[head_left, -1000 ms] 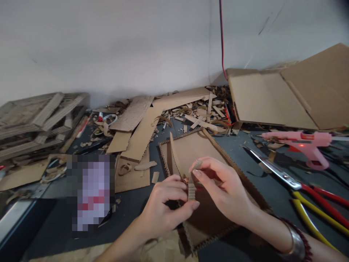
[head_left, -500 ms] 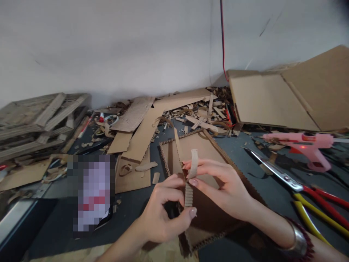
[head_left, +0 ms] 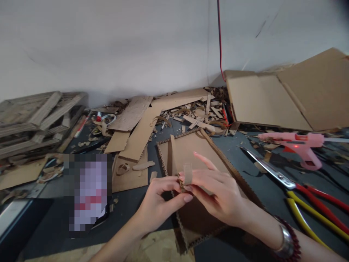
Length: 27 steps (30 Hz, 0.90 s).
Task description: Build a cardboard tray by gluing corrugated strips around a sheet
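Observation:
My left hand pinches a narrow cardboard strip between thumb and fingers; the strip's far end points away from me. Close against it, my right hand is closed on the same strip, its index finger raised. A paler curled paper flap stands up at the right fingertips. My fingers hide the strip's near end. Under both hands lies a shallow cardboard tray with corrugated edging along its rim.
Scissors with red handles, yellow-handled pliers and a pink glue gun lie to the right. Cardboard scraps pile up near the wall. An open cardboard box stands back right, cardboard frames back left.
The exposed corrugated near end of the strip has gone from view between my fingers. Both hands have drawn closer together, and my right index finger has lifted. The view has shifted slightly.

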Each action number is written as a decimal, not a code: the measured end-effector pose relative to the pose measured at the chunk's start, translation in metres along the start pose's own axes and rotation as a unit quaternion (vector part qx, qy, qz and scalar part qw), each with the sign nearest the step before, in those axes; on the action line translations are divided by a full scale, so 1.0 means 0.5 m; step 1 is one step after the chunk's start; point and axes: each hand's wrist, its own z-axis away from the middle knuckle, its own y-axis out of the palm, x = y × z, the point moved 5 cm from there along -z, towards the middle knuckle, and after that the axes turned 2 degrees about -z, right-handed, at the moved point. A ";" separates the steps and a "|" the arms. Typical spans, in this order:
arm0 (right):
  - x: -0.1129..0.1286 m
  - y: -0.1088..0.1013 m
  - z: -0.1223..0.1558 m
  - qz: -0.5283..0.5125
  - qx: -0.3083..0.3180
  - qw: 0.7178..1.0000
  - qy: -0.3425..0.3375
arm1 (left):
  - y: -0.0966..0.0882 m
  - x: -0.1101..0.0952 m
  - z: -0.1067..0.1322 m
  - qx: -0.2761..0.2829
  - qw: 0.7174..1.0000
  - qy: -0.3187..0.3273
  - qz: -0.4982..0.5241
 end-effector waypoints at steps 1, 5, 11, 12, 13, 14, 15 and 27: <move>-0.002 -0.001 0.000 -0.003 -0.007 1.000 0.011 | 0.000 0.000 0.000 -0.004 1.000 -0.003 -0.001; -0.011 -0.004 -0.003 -0.016 -0.025 0.997 0.066 | 0.001 0.002 0.002 -0.011 1.000 -0.016 -0.016; -0.024 -0.010 -0.001 -0.053 -0.062 0.980 0.179 | 0.014 -0.009 0.005 0.049 0.997 0.005 -0.060; -0.027 -0.009 0.002 -0.067 -0.069 0.976 0.196 | 0.015 -0.011 0.005 0.055 0.996 0.014 -0.066; -0.031 -0.008 0.005 -0.086 -0.076 0.970 0.213 | 0.015 -0.013 0.005 0.059 0.995 0.021 -0.072; -0.035 -0.005 0.008 -0.110 -0.082 0.963 0.233 | 0.015 -0.014 0.004 0.061 0.995 0.024 -0.077; -0.039 -0.002 0.011 -0.133 -0.088 0.955 0.251 | 0.014 -0.014 0.004 0.061 0.995 0.025 -0.080; -0.031 -0.015 -0.003 -0.180 -0.066 0.966 0.173 | 0.002 -0.019 0.014 -0.011 0.995 0.089 -0.053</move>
